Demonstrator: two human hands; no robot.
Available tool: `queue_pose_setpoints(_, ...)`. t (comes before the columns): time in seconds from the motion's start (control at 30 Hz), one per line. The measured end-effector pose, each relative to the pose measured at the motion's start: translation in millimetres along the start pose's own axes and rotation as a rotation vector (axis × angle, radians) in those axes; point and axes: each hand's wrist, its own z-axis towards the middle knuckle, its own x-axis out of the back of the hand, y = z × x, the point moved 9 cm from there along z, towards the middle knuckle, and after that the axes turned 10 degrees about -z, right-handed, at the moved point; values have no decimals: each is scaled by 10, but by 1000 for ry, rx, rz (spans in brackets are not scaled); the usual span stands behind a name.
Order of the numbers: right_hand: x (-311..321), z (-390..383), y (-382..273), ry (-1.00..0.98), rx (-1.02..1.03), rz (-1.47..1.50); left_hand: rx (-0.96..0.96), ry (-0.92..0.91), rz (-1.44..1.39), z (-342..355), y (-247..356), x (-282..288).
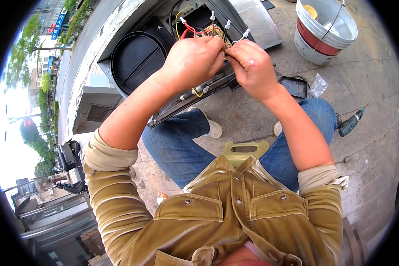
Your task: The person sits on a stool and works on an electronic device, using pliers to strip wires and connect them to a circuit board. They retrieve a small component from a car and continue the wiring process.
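An open dark appliance housing (106, 62) lies in front of me, with a round black recess (137, 62) in its left part. Both hands work over its wiring compartment. My left hand (193, 62) is closed, its thumb and fingers pinched together. Close beside it, fingertips almost meeting, my right hand (254, 71) is closed in a pinch too. What lies between the fingertips is too small and covered to make out. Red wires (190, 29) and several wires with white end caps (213, 16) rise just beyond my hands. A yellow wire (177, 22) curves along the left.
A white bucket with a red band (312, 37) stands at the far right. A dark boxy device (293, 87), a clear plastic bag (318, 85) and a cordless drill (351, 124) lie on the paving to my right. Between my legs is a pale green stool (245, 150).
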Motion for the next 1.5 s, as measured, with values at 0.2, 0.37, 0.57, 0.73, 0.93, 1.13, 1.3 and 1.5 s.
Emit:
queue_pose_setpoints(0.2,3,-50,-162,19,119,-26,975,-489,-1318,-330,-466,-553)
queue_pose_setpoints(0.37,-5,-25,105,-48,-148,181,216,-15,-436,-72,-118,182)
queue_pose_setpoints(0.57,-115,-58,138,-134,-237,280,-291,68,223,-200,213,61)
queue_pose_setpoints(0.73,-102,-40,17,-146,-134,232,409,48,-727,-272,-300,-208)
queue_pose_setpoints(0.93,-154,-111,321,-121,-433,414,515,216,-701,-491,-500,371)
queue_pose_setpoints(1.13,-318,-270,518,-110,-654,585,148,160,60,-653,-720,539)
queue_pose_setpoints(1.3,-274,-269,584,-28,-700,656,34,95,226,-684,-591,221)
queue_pose_setpoints(1.5,-263,-265,622,-2,-727,702,72,118,232,-663,-576,103)
